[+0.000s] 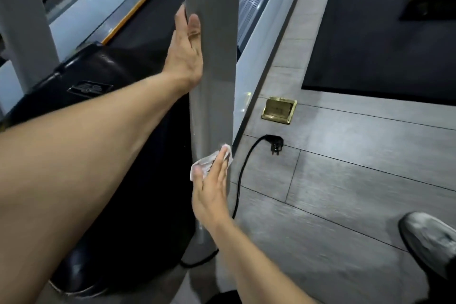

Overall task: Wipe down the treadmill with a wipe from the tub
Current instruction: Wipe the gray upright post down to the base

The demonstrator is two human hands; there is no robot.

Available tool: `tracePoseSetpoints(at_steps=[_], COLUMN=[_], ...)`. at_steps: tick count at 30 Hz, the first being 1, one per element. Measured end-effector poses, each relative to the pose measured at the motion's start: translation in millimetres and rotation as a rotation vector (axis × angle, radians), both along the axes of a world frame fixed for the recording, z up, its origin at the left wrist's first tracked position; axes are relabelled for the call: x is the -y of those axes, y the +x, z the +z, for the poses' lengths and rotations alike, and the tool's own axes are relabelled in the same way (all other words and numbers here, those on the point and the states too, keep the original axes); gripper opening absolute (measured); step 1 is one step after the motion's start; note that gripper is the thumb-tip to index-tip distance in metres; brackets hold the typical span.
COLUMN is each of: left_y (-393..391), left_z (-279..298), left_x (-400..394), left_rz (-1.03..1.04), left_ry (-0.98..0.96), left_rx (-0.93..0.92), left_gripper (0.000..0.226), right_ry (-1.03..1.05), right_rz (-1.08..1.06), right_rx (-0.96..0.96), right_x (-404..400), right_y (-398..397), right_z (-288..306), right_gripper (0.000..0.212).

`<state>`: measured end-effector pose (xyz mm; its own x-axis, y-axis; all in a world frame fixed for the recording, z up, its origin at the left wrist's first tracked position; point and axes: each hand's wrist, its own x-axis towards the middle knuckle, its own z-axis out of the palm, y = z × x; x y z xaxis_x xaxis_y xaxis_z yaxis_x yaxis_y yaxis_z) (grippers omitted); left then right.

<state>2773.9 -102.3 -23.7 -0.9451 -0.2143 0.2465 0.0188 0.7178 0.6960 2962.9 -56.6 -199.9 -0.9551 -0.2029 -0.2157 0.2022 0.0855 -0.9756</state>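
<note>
A grey treadmill upright post [212, 96] runs down the middle of the view. My left hand [185, 54] grips the post's left edge higher up, fingers wrapped around it. Lower on the post, my right hand [212, 185] presses a crumpled white wipe [209, 159] flat against its front face. The treadmill's black motor cover [106, 74] lies left of the post, with the belt [148, 7] beyond it. The wipe tub is out of view.
A black power cord and plug [276, 145] lie unplugged on the grey floor right of the post. A brass floor socket [278, 111] stands open nearby. A dark mat [382, 44] covers the floor at the right. A grey shoe [429, 242] is at the lower right.
</note>
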Motion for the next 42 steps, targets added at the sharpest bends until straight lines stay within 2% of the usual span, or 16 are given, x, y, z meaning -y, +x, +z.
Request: tracePoseSetpoints(at_steps=[2, 6, 8, 9, 14, 17, 23, 26, 28, 30, 31, 33, 34, 37, 39, 42], left_y=[5.4, 41.0, 56.8, 61.3, 70.9, 73.4, 73.2, 72.5, 71.9, 72.1, 72.4, 72.2, 71.6, 69.8, 69.8, 72.0], left_z=[3.9, -6.9, -15.4, -18.8, -25.6, -29.6, -30.3, -33.4, -34.9, -35.4, -35.3, -35.0, -35.4, -37.7, -37.9, -38.9], left_x=[-1.0, -0.6, 3.6, 4.8, -0.5, -1.3, -0.4, -1.1, -0.8, 0.0, -0.1, -1.0, -0.9, 0.4, 0.5, 0.1], left_rz=[0.021, -0.011, -0.002, 0.002, 0.012, 0.014, 0.01, 0.004, 0.005, 0.002, 0.0, -0.002, -0.003, -0.008, -0.013, -0.017], left_ry=[-0.056, -0.186, -0.224, -0.229, -0.235, -0.229, -0.195, -0.195, -0.194, -0.181, -0.175, -0.175, -0.176, -0.158, -0.148, -0.145], left_rx=[0.064, 0.202, 0.231, 0.24, 0.251, 0.24, 0.234, 0.232, 0.229, 0.23, 0.229, 0.232, 0.234, 0.228, 0.23, 0.227], left_gripper=[0.064, 0.082, 0.086, 0.087, 0.089, 0.088, 0.087, 0.087, 0.087, 0.086, 0.086, 0.086, 0.087, 0.088, 0.088, 0.088], right_ry=[-0.009, 0.031, 0.03, 0.026, 0.046, 0.06, -0.05, -0.013, -0.115, -0.22, -0.248, -0.219, -0.204, -0.306, -0.31, -0.353], right_rz=[-0.017, -0.109, -0.178, -0.18, -0.024, 0.028, 0.13, 0.024, -0.092, -0.156, -0.21, -0.283, -0.303, -0.357, -0.336, -0.315], right_rx=[-0.035, -0.274, -0.383, -0.376, -0.101, -0.013, 0.323, 0.504, 0.603, 0.556, 0.53, 0.496, 0.501, 0.545, 0.468, 0.25], right_x=[-4.4, -9.7, -5.1, -0.8, 11.2, 14.6, 15.2, 33.8, 41.9, 39.1, 36.2, 33.1, 33.3, 24.5, 16.4, 4.6], right_y=[-23.8, -91.8, -89.4, -76.4, 43.4, 70.9, 90.1, 80.9, 73.2, 65.2, 61.6, 43.2, 31.2, -19.2, -55.5, -107.0], right_z=[14.2, 63.5, 51.8, 35.4, -61.8, -101.2, -115.1, -99.9, -90.8, -87.8, -93.4, -101.8, -105.3, -92.7, -76.3, -40.3], right_gripper=[0.081, 0.085, 0.085, 0.085, 0.084, 0.089, 0.098, 0.093, 0.094, 0.084, 0.071, 0.029, 0.026, 0.039, 0.046, 0.049])
